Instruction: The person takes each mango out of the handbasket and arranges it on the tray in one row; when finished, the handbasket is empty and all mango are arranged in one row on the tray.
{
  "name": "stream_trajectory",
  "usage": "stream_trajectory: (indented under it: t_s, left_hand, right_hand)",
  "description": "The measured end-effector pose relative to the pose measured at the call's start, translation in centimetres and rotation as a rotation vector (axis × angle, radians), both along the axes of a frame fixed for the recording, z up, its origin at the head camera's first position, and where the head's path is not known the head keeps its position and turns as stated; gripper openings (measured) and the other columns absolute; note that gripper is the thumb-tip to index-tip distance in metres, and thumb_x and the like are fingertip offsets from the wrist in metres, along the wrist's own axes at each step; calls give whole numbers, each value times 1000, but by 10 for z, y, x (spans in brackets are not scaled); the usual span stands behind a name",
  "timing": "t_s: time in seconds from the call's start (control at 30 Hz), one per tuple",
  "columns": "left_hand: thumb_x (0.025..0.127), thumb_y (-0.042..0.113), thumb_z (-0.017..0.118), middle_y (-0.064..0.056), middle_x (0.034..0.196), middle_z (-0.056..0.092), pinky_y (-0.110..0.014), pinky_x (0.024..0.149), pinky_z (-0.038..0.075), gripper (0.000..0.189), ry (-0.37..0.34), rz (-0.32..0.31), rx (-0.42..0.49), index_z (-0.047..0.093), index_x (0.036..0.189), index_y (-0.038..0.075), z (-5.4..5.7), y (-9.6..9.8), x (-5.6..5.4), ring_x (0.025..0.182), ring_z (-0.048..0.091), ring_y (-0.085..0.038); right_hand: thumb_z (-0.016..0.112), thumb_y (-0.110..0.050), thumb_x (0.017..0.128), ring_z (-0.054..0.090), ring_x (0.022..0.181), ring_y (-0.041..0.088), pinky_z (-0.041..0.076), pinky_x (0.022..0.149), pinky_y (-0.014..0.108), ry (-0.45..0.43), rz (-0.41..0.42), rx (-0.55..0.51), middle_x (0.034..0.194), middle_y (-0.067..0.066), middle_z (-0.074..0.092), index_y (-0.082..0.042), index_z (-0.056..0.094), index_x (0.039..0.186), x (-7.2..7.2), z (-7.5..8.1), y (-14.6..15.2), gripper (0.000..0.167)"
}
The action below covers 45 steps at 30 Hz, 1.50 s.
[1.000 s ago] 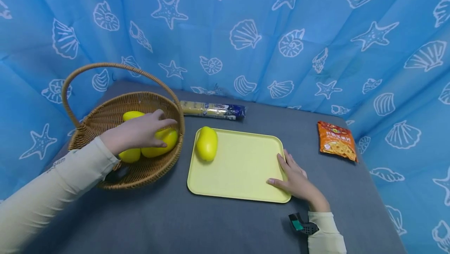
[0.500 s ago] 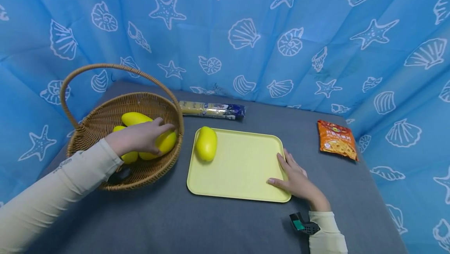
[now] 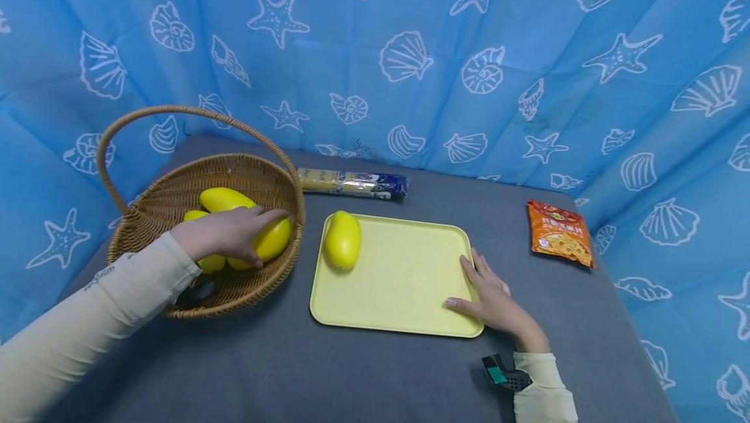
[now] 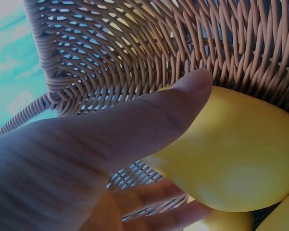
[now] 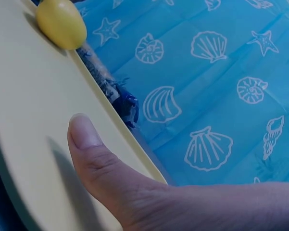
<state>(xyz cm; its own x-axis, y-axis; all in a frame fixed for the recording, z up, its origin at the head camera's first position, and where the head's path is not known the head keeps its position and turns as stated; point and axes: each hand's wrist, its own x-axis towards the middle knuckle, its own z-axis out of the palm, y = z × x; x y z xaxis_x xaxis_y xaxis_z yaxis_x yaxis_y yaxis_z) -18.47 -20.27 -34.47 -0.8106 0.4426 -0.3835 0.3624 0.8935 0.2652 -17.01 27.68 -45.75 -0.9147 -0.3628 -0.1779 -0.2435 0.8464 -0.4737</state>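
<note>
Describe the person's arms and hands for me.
The left sleeve is long and cream, with dark lettering too small to read; the right sleeve matches in colour. A black perforated band with a green patch sits at the right cuff. Left hand and right hand are gloveless.

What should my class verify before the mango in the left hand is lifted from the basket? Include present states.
1. Left hand around held mango: ok, thumb and fingers on opposite sides.
2. Grip firmness: cannot tell.
3. Right hand at tray's right edge: ok.
4. Room on tray: ok, one other mango, at the left end.
5. Snack bag off tray: ok, lies apart.
6. Nothing arching over basket: not ok, handle does.
</note>
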Motion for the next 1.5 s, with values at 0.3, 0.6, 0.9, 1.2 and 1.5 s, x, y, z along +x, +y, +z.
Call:
stream_trajectory:
  t_s: [0.3,0.6,0.9,1.2,1.5]
  left_hand:
    - [75,22,81,-28,137,46,-56,93,44,89,21,-23,-8,32,148,6,-1,-4,-4,115,53,-43]
    - [70,36,84,-32,138,43,-55,92,46,106,19,-22,-28,24,150,3,-3,-2,-4,113,54,-43]
    - [70,27,85,-29,120,56,-51,91,47,94,50,-23,-18,31,136,-10,-4,1,-4,105,59,-39]
    - [68,29,86,-31,130,49,-53,91,46,101,36,-15,-60,28,142,-7,-8,-1,-5,114,53,-42]
    - [68,23,86,-30,131,49,-53,91,46,97,68,-34,-44,30,142,-6,-6,-3,-3,112,53,-42]
  right_hand:
    - [66,-55,83,4,144,45,12,100,74,0,-5,3,159,21,-1,-5,17,153,0,0,-1,99]
    - [66,-54,83,4,144,46,12,99,74,-4,-8,2,159,22,-1,-5,17,153,-1,-1,-1,98]
    - [65,-55,84,3,144,45,12,100,74,1,-4,10,159,21,-1,-6,16,153,-1,-3,1,98]
    - [66,-54,84,4,144,45,12,100,73,8,-4,8,159,21,0,-6,17,153,-1,-1,0,98]
    - [65,-55,84,2,144,45,12,100,73,8,-7,2,159,21,-1,-6,16,153,0,-3,0,98]
